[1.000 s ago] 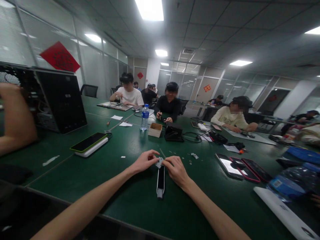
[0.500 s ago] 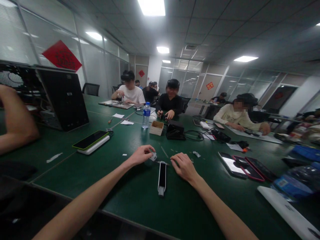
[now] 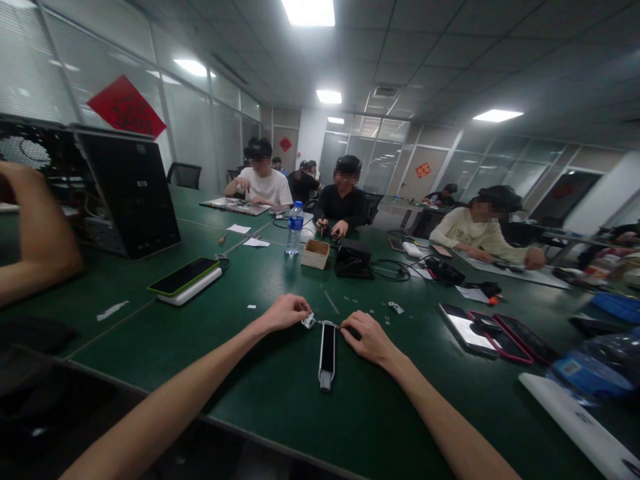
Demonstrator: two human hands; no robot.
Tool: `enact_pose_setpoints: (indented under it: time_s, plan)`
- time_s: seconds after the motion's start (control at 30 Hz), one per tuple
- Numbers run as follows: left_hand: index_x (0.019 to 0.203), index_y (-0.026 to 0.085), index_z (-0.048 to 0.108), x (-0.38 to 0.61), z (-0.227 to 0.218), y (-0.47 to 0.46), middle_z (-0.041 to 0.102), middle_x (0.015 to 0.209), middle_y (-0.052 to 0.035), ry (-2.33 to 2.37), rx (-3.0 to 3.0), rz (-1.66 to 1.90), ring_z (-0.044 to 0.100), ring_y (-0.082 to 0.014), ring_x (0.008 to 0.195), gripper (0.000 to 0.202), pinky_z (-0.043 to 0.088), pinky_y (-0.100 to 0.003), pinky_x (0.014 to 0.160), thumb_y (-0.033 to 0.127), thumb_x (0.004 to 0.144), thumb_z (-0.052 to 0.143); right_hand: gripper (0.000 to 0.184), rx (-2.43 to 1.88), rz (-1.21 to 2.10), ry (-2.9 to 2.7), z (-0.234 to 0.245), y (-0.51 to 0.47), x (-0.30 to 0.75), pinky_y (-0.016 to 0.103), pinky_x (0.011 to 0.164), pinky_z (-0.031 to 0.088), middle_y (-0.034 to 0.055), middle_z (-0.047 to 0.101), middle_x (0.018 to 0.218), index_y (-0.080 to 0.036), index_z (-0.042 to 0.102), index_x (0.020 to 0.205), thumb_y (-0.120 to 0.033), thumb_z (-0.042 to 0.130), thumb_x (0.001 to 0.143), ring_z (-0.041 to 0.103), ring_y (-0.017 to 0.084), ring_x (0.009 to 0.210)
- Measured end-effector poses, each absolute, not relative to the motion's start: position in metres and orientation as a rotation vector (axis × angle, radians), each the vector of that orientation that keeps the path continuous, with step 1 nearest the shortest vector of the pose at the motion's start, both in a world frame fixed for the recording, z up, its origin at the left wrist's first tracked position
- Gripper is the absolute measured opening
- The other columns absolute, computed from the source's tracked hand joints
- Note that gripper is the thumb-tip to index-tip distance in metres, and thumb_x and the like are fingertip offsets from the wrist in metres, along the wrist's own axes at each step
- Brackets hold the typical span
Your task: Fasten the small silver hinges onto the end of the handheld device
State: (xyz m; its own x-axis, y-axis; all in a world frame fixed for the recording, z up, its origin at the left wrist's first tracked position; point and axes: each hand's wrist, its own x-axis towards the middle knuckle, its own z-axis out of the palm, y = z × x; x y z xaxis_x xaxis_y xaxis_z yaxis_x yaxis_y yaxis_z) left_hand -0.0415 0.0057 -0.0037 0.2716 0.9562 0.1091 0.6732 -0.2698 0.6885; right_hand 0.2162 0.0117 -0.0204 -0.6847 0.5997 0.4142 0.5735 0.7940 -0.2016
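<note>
A long, narrow black-and-white device [image 3: 327,354] lies on the green table [image 3: 280,407] in front of me. My left hand [image 3: 285,312] is closed in a pinch on a small white part [image 3: 309,321] just left of the device's far end. My right hand [image 3: 367,338] rests on the table at the right of that end, its fingers curled and pinched near a thin wire or pin by the device's tip. What the right fingers hold is too small to name.
Small loose parts [image 3: 395,307] lie beyond my hands. Phones [image 3: 493,331] lie to the right, a phone on a white pack [image 3: 184,282] to the left, a black computer case [image 3: 123,193] far left. A cardboard box [image 3: 315,254], a water bottle [image 3: 295,230] and several seated people are farther back. Another person's arm [image 3: 35,233] is at the left.
My hands drew apart from the device's far end, the left taking the small white part with it. Both have since closed back in toward that end.
</note>
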Motion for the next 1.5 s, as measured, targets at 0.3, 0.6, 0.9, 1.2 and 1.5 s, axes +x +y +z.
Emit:
enact_pose_setpoints:
  time_s: [0.3,0.6,0.9,1.2,1.5]
  plan:
    - [0.085,0.014,0.073,-0.038,-0.005,0.003,0.073,0.080,-0.0052,1.516,1.973,0.717,0.066,-0.0197,0.075,0.022,0.048,-0.027,0.069,0.026,0.076,0.058,0.013,-0.871,0.065,-2.520,-0.026,0.014,0.217,0.030,0.074,0.045,0.0054,0.062,0.089,-0.017,0.063,0.089,-0.020,0.051,0.087,0.056,0.016,0.081]
    - [0.085,0.015,0.072,-0.032,-0.012,0.002,0.074,0.082,-0.0037,1.497,1.967,0.724,0.067,-0.0191,0.078,0.021,0.050,-0.025,0.071,0.026,0.076,0.057,0.010,-0.879,0.069,-2.540,-0.025,0.013,0.216,0.029,0.074,0.044,0.0051,0.062,0.087,-0.018,0.064,0.088,-0.018,0.054,0.086,0.056,0.016,0.081]
    - [0.094,0.019,0.064,-0.026,-0.006,-0.003,0.071,0.082,-0.0021,1.523,2.430,0.557,0.065,-0.0182,0.072,0.019,0.045,-0.025,0.067,0.025,0.083,0.050,0.021,-1.194,-0.088,-2.354,-0.025,0.037,0.239,0.031,0.082,0.038,0.0063,0.063,0.094,-0.017,0.063,0.090,-0.032,0.049,0.089,0.053,0.018,0.090]
    - [0.090,0.018,0.060,-0.028,-0.004,-0.003,0.065,0.082,-0.0054,1.418,2.508,0.514,0.061,-0.0204,0.074,0.023,0.044,-0.029,0.066,0.030,0.088,0.041,0.041,-2.227,-0.409,-1.522,-0.038,0.084,0.339,0.043,0.092,0.029,0.0213,0.049,0.120,-0.008,0.057,0.113,-0.037,0.043,0.087,0.040,0.033,0.113]
    - [0.087,0.018,0.058,-0.026,-0.010,-0.002,0.063,0.082,-0.0062,1.425,2.483,0.615,0.060,-0.0200,0.074,0.026,0.045,-0.030,0.069,0.032,0.089,0.036,0.062,-2.385,-0.387,-1.502,-0.045,0.116,0.368,0.051,0.103,0.014,0.0240,0.033,0.138,-0.007,0.046,0.129,-0.051,0.038,0.086,0.027,0.038,0.127]
